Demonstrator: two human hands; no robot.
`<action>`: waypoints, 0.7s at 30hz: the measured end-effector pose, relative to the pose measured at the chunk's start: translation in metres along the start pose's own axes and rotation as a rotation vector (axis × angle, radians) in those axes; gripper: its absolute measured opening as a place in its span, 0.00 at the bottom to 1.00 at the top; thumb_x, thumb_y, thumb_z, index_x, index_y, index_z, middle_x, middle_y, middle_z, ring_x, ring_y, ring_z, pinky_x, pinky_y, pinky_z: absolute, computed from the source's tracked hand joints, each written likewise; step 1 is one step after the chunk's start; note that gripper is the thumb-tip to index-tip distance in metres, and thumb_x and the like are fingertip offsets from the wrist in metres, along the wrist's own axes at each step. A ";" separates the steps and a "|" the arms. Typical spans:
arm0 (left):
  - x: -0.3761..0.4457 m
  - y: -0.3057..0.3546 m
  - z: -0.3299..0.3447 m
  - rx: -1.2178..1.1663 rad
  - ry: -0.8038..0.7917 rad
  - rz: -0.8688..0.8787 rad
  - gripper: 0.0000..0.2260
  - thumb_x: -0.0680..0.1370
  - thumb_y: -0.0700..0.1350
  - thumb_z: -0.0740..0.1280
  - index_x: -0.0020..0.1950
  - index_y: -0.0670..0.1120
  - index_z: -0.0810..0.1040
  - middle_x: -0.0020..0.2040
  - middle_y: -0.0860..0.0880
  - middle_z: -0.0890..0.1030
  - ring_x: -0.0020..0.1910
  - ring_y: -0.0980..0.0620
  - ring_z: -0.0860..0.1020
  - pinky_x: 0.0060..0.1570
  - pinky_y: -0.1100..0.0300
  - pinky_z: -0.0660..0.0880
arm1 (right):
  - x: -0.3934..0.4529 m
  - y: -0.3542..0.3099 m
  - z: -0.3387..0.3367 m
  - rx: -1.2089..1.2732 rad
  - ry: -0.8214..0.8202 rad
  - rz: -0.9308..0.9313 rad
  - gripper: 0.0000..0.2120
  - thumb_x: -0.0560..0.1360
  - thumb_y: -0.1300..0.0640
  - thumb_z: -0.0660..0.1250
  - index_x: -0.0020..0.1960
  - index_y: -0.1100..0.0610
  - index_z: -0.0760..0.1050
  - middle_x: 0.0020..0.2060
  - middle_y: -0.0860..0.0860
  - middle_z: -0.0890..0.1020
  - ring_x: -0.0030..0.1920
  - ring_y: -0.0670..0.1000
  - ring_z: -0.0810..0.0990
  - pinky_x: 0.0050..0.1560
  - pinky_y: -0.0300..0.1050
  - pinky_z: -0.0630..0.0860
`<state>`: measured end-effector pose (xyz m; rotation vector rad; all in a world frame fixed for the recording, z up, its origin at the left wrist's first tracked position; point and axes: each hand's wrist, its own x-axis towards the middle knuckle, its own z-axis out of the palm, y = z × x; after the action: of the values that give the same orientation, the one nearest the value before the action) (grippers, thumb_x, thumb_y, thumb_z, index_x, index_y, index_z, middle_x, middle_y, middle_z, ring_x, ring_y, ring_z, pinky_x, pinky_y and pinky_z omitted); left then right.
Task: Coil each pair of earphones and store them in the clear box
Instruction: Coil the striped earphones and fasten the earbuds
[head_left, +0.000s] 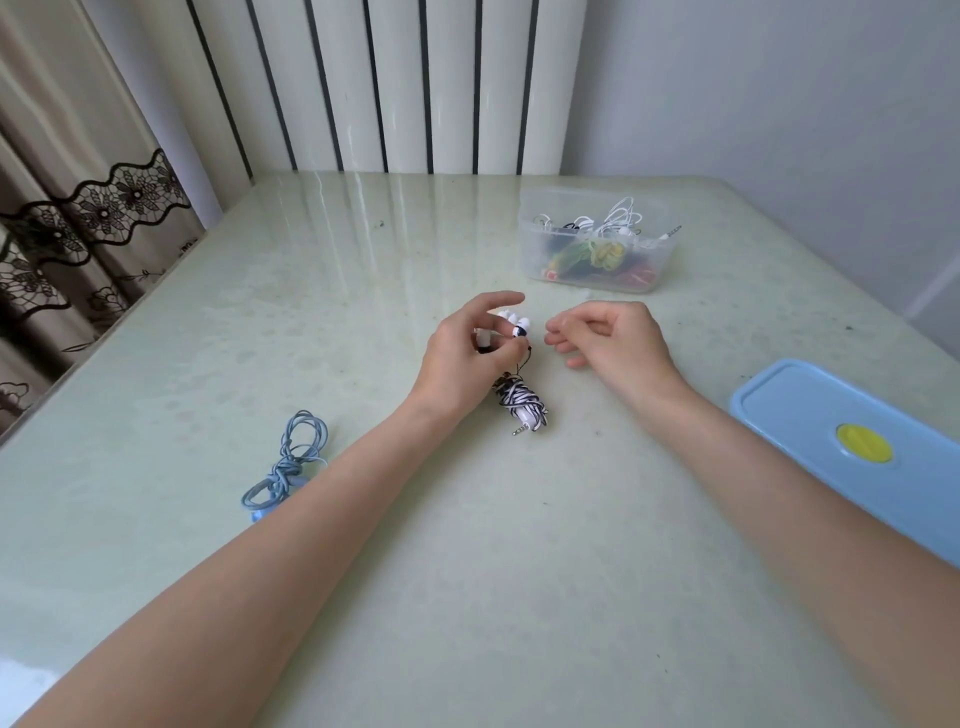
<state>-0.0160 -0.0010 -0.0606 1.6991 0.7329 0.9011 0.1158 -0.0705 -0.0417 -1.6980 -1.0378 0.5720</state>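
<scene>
Striped earphones (521, 402) coiled mid-desk, buds pinched in left hand (467, 353); right hand (605, 338) loosely curled, empty. Suggest gripping the bundle itself so the wrap holds, then drop into clear box (592, 241). Blue earphones (283, 467) uncoiled near left.

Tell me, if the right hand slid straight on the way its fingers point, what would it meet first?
Most likely the white earbuds pinched in the left hand. The right hand has loosely curled fingers aimed leftward at them across a small gap. Depth is hard to judge from one view.
</scene>
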 end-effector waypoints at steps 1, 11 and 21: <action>0.001 -0.001 0.000 0.000 0.004 0.002 0.15 0.73 0.35 0.66 0.53 0.53 0.77 0.37 0.52 0.74 0.38 0.49 0.73 0.44 0.59 0.71 | 0.000 -0.003 -0.002 -0.082 -0.061 0.023 0.06 0.73 0.61 0.65 0.39 0.57 0.79 0.40 0.56 0.83 0.40 0.52 0.80 0.45 0.45 0.78; -0.001 0.001 -0.002 0.033 0.124 -0.047 0.06 0.72 0.36 0.68 0.46 0.46 0.79 0.38 0.51 0.78 0.36 0.53 0.76 0.39 0.63 0.74 | -0.021 -0.038 0.021 -0.811 -0.320 -0.101 0.06 0.69 0.56 0.68 0.38 0.55 0.72 0.32 0.49 0.73 0.43 0.54 0.70 0.31 0.43 0.64; 0.061 0.075 0.015 -0.038 0.119 0.011 0.06 0.72 0.40 0.70 0.42 0.50 0.76 0.39 0.53 0.77 0.36 0.53 0.80 0.38 0.62 0.72 | 0.041 -0.079 -0.064 -0.706 0.021 -0.245 0.10 0.70 0.61 0.68 0.50 0.53 0.80 0.48 0.52 0.82 0.43 0.52 0.73 0.44 0.43 0.70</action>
<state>0.0326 0.0207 0.0214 1.6281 0.7813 1.0248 0.1577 -0.0603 0.0594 -2.1165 -1.5201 0.0114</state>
